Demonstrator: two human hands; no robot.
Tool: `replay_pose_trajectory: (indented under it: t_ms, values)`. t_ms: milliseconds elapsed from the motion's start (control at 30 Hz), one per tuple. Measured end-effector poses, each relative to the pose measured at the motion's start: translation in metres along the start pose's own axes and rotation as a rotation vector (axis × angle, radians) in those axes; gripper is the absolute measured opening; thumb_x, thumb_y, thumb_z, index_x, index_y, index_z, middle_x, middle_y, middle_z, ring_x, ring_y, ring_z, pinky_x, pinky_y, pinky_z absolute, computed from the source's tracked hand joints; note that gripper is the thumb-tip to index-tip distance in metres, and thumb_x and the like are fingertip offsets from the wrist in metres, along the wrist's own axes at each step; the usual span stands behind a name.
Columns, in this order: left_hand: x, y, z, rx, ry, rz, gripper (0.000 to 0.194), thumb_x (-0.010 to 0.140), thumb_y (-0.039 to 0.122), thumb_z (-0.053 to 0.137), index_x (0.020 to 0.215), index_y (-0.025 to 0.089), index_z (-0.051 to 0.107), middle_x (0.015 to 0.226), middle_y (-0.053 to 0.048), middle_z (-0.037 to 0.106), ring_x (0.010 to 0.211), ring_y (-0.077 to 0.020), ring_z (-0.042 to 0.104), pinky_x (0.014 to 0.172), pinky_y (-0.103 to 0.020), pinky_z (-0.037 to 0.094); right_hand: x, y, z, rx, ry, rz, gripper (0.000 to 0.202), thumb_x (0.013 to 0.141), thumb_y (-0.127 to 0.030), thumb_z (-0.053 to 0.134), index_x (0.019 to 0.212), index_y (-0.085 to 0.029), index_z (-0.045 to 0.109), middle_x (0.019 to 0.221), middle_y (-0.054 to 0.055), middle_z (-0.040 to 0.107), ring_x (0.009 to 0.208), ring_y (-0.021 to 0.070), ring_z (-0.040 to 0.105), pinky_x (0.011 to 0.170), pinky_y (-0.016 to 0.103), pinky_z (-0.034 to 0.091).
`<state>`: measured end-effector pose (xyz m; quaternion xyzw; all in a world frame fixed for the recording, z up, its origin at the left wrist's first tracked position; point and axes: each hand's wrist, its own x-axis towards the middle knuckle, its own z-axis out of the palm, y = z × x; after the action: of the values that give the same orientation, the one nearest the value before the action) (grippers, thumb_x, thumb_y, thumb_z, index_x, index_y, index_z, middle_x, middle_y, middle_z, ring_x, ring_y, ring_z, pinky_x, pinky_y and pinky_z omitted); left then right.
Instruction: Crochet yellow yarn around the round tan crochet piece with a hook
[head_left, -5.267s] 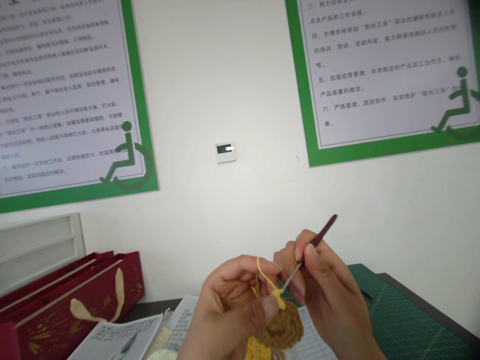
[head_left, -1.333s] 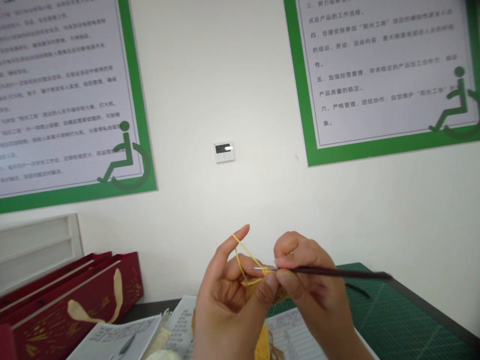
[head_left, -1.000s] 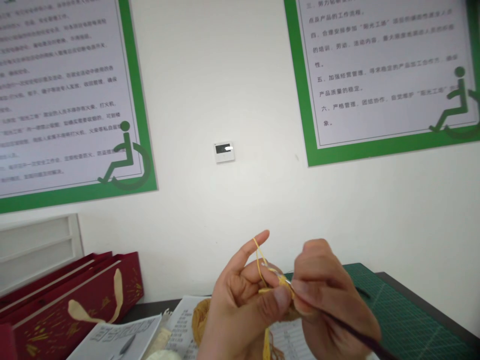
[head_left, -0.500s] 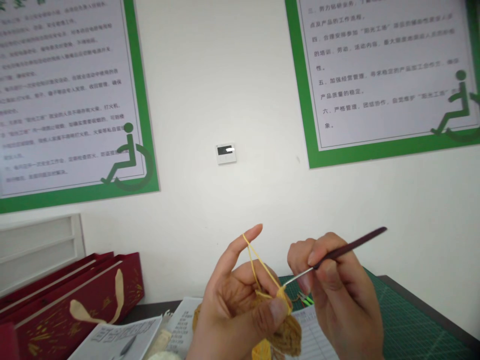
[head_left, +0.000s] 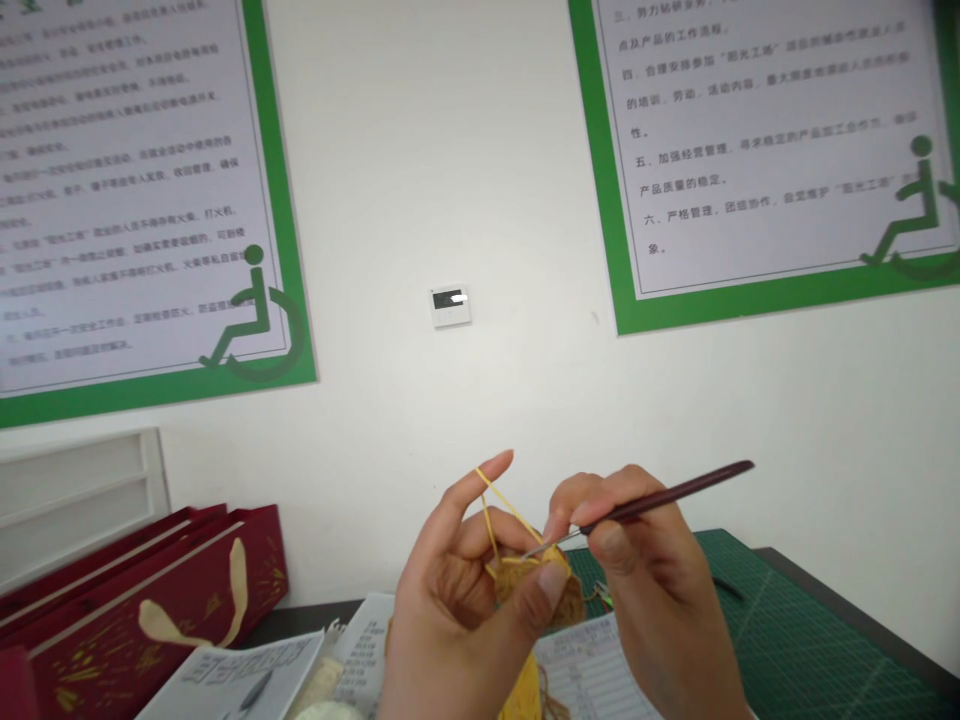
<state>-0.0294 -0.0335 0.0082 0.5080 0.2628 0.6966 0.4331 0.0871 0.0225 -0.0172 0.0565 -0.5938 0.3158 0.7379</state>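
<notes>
My left hand (head_left: 469, 590) pinches a small yellow-brown crochet piece (head_left: 568, 592) between thumb and fingers. A yellow yarn strand (head_left: 517, 508) loops over its raised index finger and runs down to the piece. In my right hand (head_left: 645, 570) is a crochet hook (head_left: 675, 492) with a dark red handle, held like a pen. The metal shaft passes across the top edge of the piece, its tip close to my left fingers. More yellow yarn (head_left: 525, 690) hangs below my left hand. Part of the crochet piece is hidden behind my thumb.
A green cutting mat (head_left: 810, 640) covers the table's right side, with a lined sheet (head_left: 589, 665) beneath my hands. At left stand dark red gift bags (head_left: 172, 610) and a printed booklet (head_left: 225, 680). Behind is a wall with a small panel (head_left: 450, 307) and green-framed posters (head_left: 289, 250).
My right hand has moved left and the hook's shaft now reaches further across the crochet piece. My left hand has shifted slightly left, and the piece has tilted up.
</notes>
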Motion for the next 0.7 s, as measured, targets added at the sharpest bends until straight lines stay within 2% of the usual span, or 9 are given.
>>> replay_pose_trajectory:
  t_ms: [100,200,367,533,700]
  values:
    - [0.0,0.001,0.001,-0.004,-0.003,-0.018,0.067,0.068,0.011,0.091,0.13,0.025,0.069,0.078,0.001,0.071,0.068,-0.0134,0.064,0.066,-0.026,0.054,0.0,0.002,-0.003,0.04,0.049,0.078,0.011,0.102,-0.034,0.061,0.097,-0.027,0.067,0.086,-0.002,0.07,0.083,0.0109,0.068,0.076,0.022,0.054]
    - [0.0,0.001,0.001,-0.013,0.007,-0.019,0.064,0.068,0.011,0.091,0.127,0.026,0.07,0.078,0.001,0.073,0.065,-0.0115,0.064,0.062,-0.022,0.052,0.001,0.004,-0.005,0.065,0.073,0.132,0.013,0.101,-0.038,0.062,0.095,-0.027,0.066,0.085,-0.003,0.071,0.082,0.0105,0.068,0.076,0.021,0.053]
    - [0.001,0.001,-0.001,0.015,0.022,-0.04,0.066,0.068,0.012,0.091,0.129,0.023,0.068,0.078,-0.001,0.077,0.061,-0.0094,0.064,0.058,-0.018,0.048,0.004,0.004,-0.009,0.069,0.053,0.123,0.014,0.101,-0.039,0.061,0.095,-0.027,0.065,0.082,-0.003,0.073,0.08,0.0111,0.068,0.077,0.023,0.053]
    - [0.0,0.004,0.0,0.014,0.018,-0.055,0.069,0.068,0.012,0.091,0.131,0.021,0.065,0.078,-0.002,0.077,0.063,-0.0099,0.064,0.059,-0.017,0.049,0.005,0.003,-0.016,0.069,-0.006,0.082,0.014,0.103,-0.039,0.058,0.098,-0.027,0.062,0.083,-0.003,0.075,0.079,0.0121,0.068,0.077,0.025,0.052]
    - [0.0,0.004,0.001,0.002,0.022,-0.054,0.07,0.067,0.011,0.092,0.13,0.02,0.066,0.078,-0.002,0.077,0.063,-0.0105,0.064,0.059,-0.018,0.049,0.005,0.005,-0.017,0.067,-0.011,0.073,0.011,0.105,-0.037,0.055,0.1,-0.028,0.06,0.085,-0.004,0.076,0.08,0.0119,0.068,0.078,0.025,0.052]
